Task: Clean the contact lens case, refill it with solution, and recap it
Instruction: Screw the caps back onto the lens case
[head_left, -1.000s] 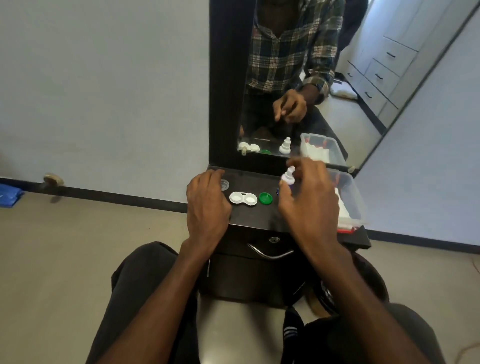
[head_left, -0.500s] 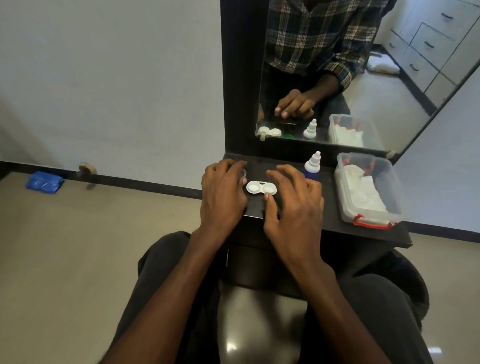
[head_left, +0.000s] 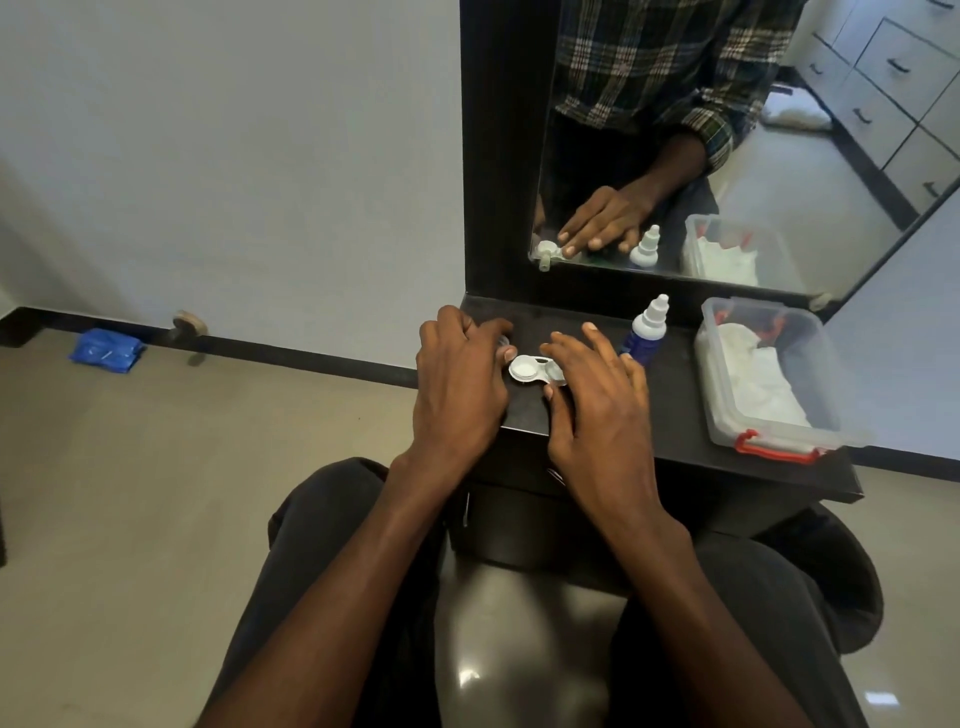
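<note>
The white contact lens case (head_left: 527, 370) lies on the dark vanity top (head_left: 670, 415), its left well uncovered. My left hand (head_left: 460, 387) rests beside it with fingers curled over a small clear cap (head_left: 503, 341); the thumb tip touches the case's left end. My right hand (head_left: 597, 400) lies over the case's right well with fingers spread and the thumb against its near edge. What is under that palm is hidden, and the green cap is out of sight. The solution bottle (head_left: 647, 332), blue with a white nozzle, stands upright just behind my right hand.
A clear plastic box (head_left: 719, 415) with red latches and white cloth inside sits at the right of the vanity top. A mirror (head_left: 701, 130) stands behind and reflects my hand, the bottle and the box. My knees are under the front edge.
My right hand let go of the bottle, came down over the green cap, then shifted left onto the case's right well. The left hand stayed by the clear cap.
</note>
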